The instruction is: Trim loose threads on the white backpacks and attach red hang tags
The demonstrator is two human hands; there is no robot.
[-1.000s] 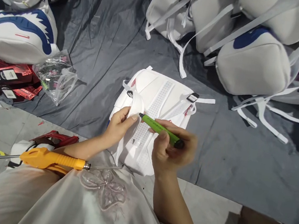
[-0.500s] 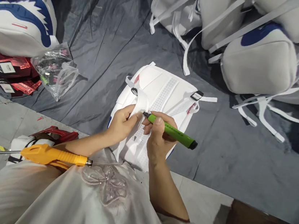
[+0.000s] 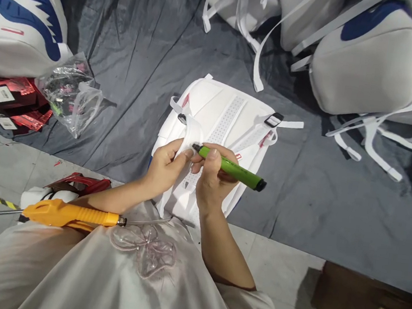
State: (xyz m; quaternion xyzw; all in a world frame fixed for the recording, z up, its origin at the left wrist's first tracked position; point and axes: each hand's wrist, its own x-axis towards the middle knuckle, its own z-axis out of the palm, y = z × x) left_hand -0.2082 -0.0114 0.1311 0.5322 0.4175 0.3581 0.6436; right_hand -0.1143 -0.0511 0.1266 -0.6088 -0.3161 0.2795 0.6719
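Note:
A white backpack (image 3: 213, 95) lies back side up in front of me, its top edge away from me. My left hand (image 3: 165, 167) is closed on the left shoulder strap (image 3: 193, 132), pinching it between thumb and fingers. Between the thumb and fingers of my right hand (image 3: 216, 178) is a green marker (image 3: 239, 171). Its dark tip is at the strap, close to my left thumb; whether it touches the fabric I cannot tell. The black buckle (image 3: 273, 119) of the other strap shows at the upper right of the backpack.
Several white backpacks (image 3: 368, 69) crowd the upper right on a grey cloth (image 3: 144, 76). At left are a blue-and-white backpack (image 3: 19, 26), red-and-black packets (image 3: 5, 105) and a clear plastic bag (image 3: 72, 95). An orange air blow gun (image 3: 71, 214) lies across my lap.
The marker's tip has shifted slightly left along the strap, toward my left thumb. My left hand keeps its hold. The whole view has moved a little.

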